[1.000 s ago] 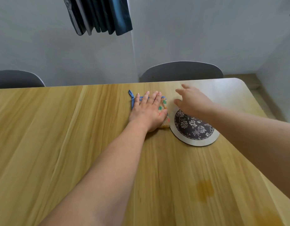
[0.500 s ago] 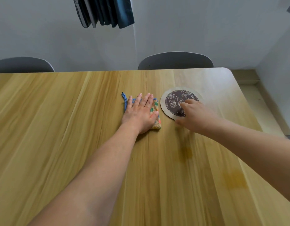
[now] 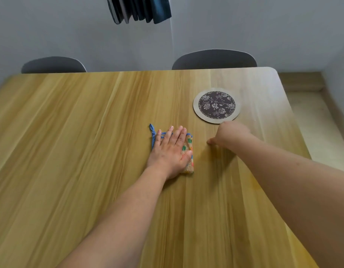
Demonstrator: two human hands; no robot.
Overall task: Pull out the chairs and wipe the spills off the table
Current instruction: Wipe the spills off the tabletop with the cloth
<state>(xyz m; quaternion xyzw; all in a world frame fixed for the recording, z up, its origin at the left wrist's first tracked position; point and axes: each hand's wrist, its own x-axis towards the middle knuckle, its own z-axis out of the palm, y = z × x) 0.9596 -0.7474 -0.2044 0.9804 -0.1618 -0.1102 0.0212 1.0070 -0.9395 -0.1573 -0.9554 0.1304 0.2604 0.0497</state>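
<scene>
My left hand (image 3: pixel 170 149) lies flat on a folded cloth (image 3: pixel 188 151) with an orange and green pattern and blue trim, pressing it onto the wooden table (image 3: pixel 90 151). A faint amber spill (image 3: pixel 213 154) marks the wood just right of the cloth. My right hand (image 3: pixel 230 135) hovers over that stain with its fingers loosely bent down, holding nothing. It is slightly blurred. A round mat (image 3: pixel 217 105) with a dark floral centre lies beyond it, apart from the hand.
Two grey chairs, the left chair (image 3: pixel 53 64) and the right chair (image 3: pixel 213 59), stand tucked against the table's far edge. Dark clothes (image 3: pixel 138 8) hang above by the wall. The table's right edge (image 3: pixel 294 136) drops to a pale floor.
My right hand pushed the round mat away across the table and has come off it, drawing back toward me. My left hand has slid the cloth nearer, beside the stain.
</scene>
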